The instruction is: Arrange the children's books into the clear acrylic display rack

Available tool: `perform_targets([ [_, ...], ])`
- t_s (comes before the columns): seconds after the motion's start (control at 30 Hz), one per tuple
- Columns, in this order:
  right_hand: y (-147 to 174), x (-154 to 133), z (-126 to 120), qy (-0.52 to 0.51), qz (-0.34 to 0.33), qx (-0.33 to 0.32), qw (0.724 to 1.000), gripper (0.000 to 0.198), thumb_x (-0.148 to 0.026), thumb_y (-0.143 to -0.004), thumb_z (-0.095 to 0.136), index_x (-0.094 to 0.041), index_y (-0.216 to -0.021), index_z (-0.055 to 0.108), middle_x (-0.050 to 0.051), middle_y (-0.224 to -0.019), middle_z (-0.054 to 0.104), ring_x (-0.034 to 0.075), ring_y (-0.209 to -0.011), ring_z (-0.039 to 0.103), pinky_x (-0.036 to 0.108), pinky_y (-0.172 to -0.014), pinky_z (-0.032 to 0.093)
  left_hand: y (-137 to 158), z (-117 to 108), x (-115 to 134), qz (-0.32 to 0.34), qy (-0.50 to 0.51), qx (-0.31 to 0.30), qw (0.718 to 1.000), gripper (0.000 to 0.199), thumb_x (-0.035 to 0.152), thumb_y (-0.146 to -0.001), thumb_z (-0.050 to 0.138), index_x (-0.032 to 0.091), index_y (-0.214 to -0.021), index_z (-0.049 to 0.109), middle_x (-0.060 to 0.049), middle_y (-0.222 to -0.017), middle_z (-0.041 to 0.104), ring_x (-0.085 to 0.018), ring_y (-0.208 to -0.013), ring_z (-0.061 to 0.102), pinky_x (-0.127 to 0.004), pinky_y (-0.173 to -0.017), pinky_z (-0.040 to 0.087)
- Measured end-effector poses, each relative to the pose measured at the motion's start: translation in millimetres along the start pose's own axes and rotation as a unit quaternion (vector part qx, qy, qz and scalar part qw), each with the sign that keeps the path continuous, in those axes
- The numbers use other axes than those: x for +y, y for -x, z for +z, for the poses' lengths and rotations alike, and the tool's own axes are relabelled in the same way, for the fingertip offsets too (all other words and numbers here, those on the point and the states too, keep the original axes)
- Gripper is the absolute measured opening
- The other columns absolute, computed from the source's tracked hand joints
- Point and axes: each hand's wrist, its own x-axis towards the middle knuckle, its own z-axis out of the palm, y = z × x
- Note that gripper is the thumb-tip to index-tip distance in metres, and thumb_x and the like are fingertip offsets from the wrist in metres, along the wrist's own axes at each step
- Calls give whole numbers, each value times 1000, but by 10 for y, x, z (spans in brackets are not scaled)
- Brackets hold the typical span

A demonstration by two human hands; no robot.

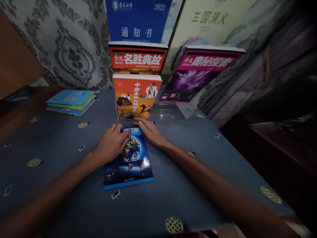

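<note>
A blue book (135, 168) with a globe on its cover lies flat on the table, its near edge towards me. My left hand (112, 142) rests on the upper left of its cover, fingers bent loosely and hiding part of the title. At the book's far right corner is my right hand (151, 132), its fingers stretched out to the left along the far edge. Just beyond the fingertips, an orange book (137, 96) stands upright in a clear stepped rack (170, 112). Neither hand grips the blue book.
Behind the orange book stand a red book (136, 61), a blue booklet (138, 21), a purple book (198, 74) and a pale green book (210, 23). A small stack of books (70, 101) lies at the left. The grey cloth (198, 198) covers the table; patterned wallpaper (71, 49) rises behind.
</note>
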Motion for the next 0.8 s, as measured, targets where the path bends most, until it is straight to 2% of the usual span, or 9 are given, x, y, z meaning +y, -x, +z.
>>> perform_targets([
  [0.13,-6,-15,5,-14,0,4,1000,52,-57,-102,35,-23,-136,55,10,-131,67,23,-126,61,45,-111,44,-172,94,-7,21,-7,14,1000,37,29,-101,42,21,-133,60,-12,-108,54,-28,-96,49,-42,-83,46],
  [0.3,-7,-36,-14,-12,-5,-6,1000,53,-56,-103,34,-22,-138,54,11,-134,64,22,-128,59,44,-111,44,-253,149,17,45,-11,10,999,41,21,-100,39,27,-136,57,-11,-109,53,-27,-97,47,-40,-81,44],
  [0.47,6,-77,-46,24,-10,-22,999,48,-49,-104,35,-21,-139,52,11,-140,60,22,-131,56,44,-113,42,-240,111,32,55,-11,-6,998,42,22,-101,38,33,-136,57,-8,-103,50,-25,-92,45,-38,-79,42],
  [0.57,3,-95,-52,40,-6,-29,999,46,-46,-105,35,-21,-140,51,10,-141,59,20,-132,55,43,-114,41,-205,53,69,68,-16,-18,997,40,26,-102,40,32,-137,57,-8,-100,49,-25,-91,44,-38,-78,42],
  [0.8,-12,-69,-38,55,-16,-33,998,47,-47,-105,33,-19,-138,51,11,-140,60,20,-132,55,40,-115,41,-79,-32,167,91,62,-39,993,38,35,-103,42,30,-134,63,-7,-98,49,-25,-91,45,-40,-81,43],
])
